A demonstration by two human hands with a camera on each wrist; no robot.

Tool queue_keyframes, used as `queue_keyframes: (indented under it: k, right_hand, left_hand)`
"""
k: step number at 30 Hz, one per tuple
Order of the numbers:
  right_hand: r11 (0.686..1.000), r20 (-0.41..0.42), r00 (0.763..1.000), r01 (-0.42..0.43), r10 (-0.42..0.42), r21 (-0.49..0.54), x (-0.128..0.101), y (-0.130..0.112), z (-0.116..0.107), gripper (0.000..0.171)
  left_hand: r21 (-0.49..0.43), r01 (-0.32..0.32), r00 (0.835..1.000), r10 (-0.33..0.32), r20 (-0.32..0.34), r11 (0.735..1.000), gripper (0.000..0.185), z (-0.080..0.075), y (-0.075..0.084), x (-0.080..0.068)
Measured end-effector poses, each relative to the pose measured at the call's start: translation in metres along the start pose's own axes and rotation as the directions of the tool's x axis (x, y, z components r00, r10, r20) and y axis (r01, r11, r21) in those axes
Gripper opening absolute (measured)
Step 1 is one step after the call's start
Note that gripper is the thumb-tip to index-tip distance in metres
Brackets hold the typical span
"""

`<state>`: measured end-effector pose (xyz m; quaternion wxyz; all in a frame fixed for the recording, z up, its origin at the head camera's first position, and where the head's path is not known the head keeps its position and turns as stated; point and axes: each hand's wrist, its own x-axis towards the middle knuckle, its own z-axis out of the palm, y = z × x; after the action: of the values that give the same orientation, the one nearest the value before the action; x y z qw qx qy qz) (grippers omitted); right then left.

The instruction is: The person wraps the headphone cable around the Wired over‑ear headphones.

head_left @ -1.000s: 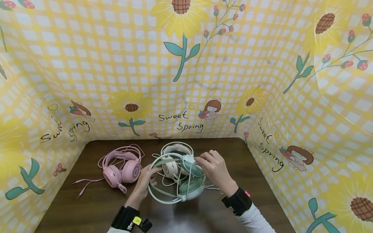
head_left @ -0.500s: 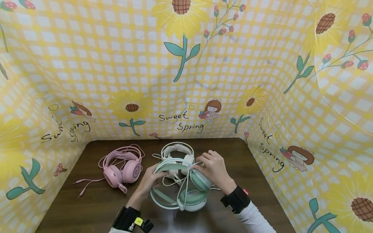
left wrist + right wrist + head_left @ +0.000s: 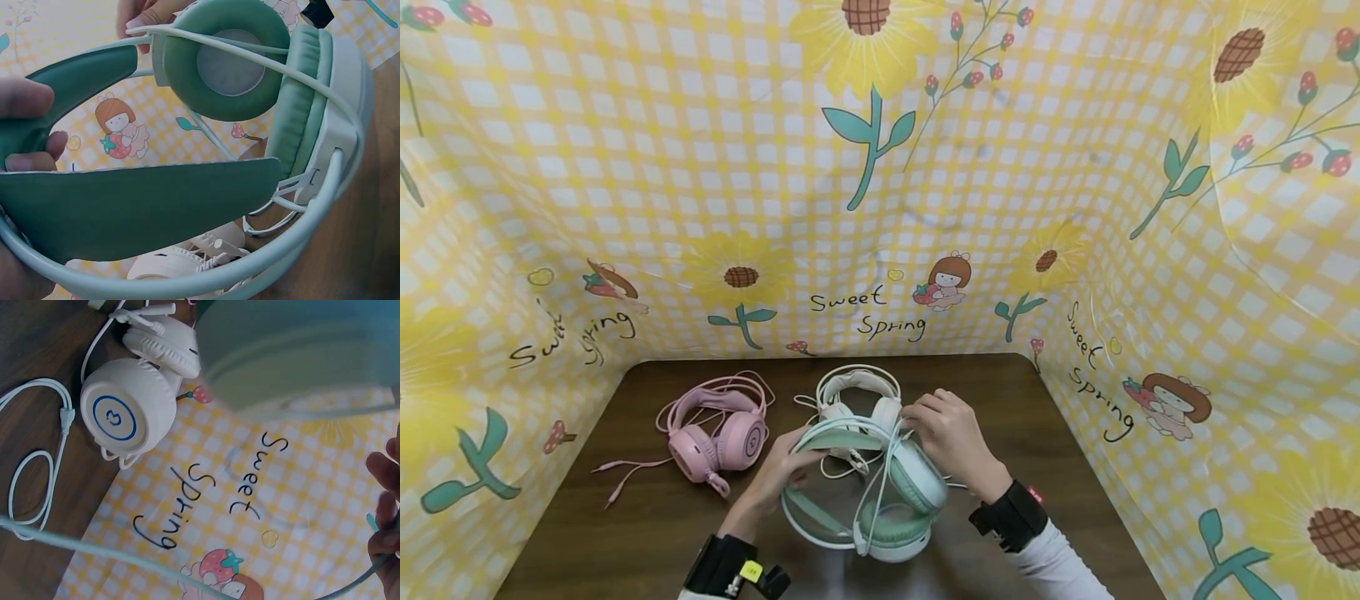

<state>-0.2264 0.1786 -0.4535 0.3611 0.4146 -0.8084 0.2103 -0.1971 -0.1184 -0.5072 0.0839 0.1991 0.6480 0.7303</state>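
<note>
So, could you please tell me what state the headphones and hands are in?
Green headphones: held, headband toward the left
Left hand: curled round the headband
Right hand: apparently pinching the green pair's cable
White headphones: on the table, partly hidden behind the green pair
Pink headphones: lying on the table, two plugs unconnected

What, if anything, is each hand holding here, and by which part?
The left hand grips the green-and-white headphones by the headband. The right hand seems to pinch their thin cable beside the upper ear cup.
</note>
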Motion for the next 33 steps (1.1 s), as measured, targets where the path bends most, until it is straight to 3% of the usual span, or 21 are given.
queue_keyframes:
  k: [4, 8, 12, 15, 21, 26, 29, 33]
  right_hand:
    - [0.988, 0.0, 0.995, -0.103, 0.104, 0.114, -0.006, 0.008, -0.001, 0.016]
    - [0.943, 0.065, 0.984, -0.18, 0.168, 0.28, -0.015, 0.014, -0.001, 0.011]
    - [0.909, 0.091, 0.985, -0.167, 0.143, 0.382, -0.025, 0.016, -0.005, 0.012]
    - [0.911, 0.047, 0.993, -0.119, 0.11, 0.396, -0.031, 0.019, -0.011, 0.02]
    - [0.951, -0.07, 0.996, -0.033, 0.057, 0.308, -0.044, 0.028, -0.025, 0.026]
    - [0.992, -0.089, 0.996, 0.036, -0.025, 0.125, -0.051, 0.036, -0.031, 0.009]
    - [0.994, -0.093, 0.99, 0.11, -0.107, 0.023, -0.054, 0.04, -0.03, 0.019]
    - [0.983, -0.094, 0.978, 0.181, -0.184, -0.041, -0.058, 0.043, -0.023, 0.028]
  left_hand:
    - [-0.12, -0.047, 0.997, 0.054, 0.055, 0.992, 0.017, -0.003, -0.003, -0.003]
    - [-0.284, -0.073, 0.986, 0.112, 0.126, 0.956, 0.023, -0.006, -0.006, -0.005]
    - [-0.38, -0.094, 0.968, 0.174, 0.182, 0.92, 0.027, -0.008, -0.007, -0.006]
    - [-0.412, -0.104, 0.96, 0.2, 0.197, 0.905, 0.029, -0.011, -0.008, -0.008]
    - [-0.445, -0.116, 0.951, 0.229, 0.208, 0.888, 0.032, -0.019, -0.008, -0.013]
    - [-0.414, -0.119, 0.955, 0.218, 0.203, 0.903, 0.028, -0.02, -0.009, -0.013]
    - [-0.405, -0.104, 0.963, 0.194, 0.188, 0.908, 0.026, -0.018, -0.011, -0.013]
    - [-0.451, -0.095, 0.96, 0.201, 0.193, 0.887, 0.031, -0.013, -0.013, -0.013]
